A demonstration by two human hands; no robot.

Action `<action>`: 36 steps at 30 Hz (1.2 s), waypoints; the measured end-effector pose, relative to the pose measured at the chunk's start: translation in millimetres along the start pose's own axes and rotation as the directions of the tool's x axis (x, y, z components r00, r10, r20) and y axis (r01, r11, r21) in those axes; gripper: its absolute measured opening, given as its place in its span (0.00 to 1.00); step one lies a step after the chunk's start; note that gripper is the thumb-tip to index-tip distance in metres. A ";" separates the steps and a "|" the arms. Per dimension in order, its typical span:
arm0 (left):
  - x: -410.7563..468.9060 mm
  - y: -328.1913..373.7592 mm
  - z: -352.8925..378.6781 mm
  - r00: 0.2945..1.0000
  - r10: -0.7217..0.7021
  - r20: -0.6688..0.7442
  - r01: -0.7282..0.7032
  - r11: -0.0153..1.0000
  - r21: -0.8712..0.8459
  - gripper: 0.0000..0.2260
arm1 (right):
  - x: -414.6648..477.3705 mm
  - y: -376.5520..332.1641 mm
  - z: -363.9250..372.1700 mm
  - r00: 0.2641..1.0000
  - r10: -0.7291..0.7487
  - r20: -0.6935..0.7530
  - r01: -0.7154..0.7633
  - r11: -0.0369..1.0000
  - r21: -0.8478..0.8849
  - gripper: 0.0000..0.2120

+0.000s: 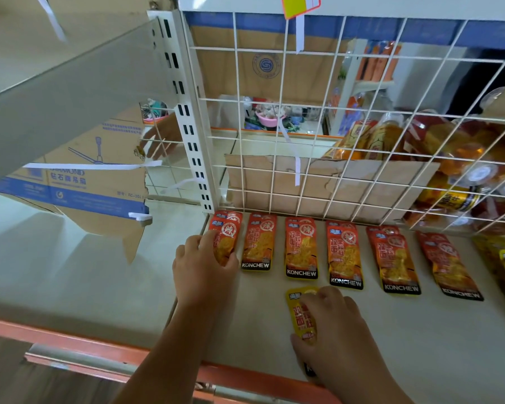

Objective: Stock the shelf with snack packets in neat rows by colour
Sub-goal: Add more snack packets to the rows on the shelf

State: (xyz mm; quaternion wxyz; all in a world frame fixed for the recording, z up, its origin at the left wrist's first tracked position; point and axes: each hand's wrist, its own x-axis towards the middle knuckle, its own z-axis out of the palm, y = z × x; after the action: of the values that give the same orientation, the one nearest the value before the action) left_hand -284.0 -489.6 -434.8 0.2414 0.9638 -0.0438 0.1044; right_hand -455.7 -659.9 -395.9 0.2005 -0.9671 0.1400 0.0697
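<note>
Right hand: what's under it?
A yellow packet lying flat on the shelf, gripped by the right hand. Its top and left edge show, plus a black bottom corner by the wrist. The rest is covered; whether another packet lies beneath cannot be seen.

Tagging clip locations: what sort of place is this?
Likely a small shop: a metal shelf with a row of identical red packets, a wire grid back, a price tag above.

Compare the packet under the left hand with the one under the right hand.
The red packet under the left hand sits in the back row. The yellow packet under the right hand lies alone, nearer the front. The red one lies on a second packet; the yellow shows none beneath. Both lie flat and share one shape.
</note>
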 end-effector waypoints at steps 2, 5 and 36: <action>-0.2 0.7 -0.7 1.000 -0.014 0.001 0.014 1.000 0.003 0.28 | 0.3 0.8 0.2 1.000 0.001 -0.002 -0.001 1.000 0.000 0.29; -0.7 0.8 -1.3 1.000 -0.019 -0.002 0.019 1.000 0.015 0.27 | 0.3 1.5 0.8 1.000 0.000 -0.001 0.000 1.000 0.006 0.29; -33.3 57.1 12.0 0.905 0.423 -0.050 -0.424 0.884 -0.195 0.20 | -6.6 41.0 -0.9 0.931 -0.025 -0.365 0.095 0.980 0.174 0.25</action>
State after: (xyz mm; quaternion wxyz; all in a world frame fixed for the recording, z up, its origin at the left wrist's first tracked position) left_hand -322.0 -544.3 -426.4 0.3093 0.9012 -0.2625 0.1527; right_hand -474.1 -694.8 -408.9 0.2642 -0.9439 0.1506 -0.1286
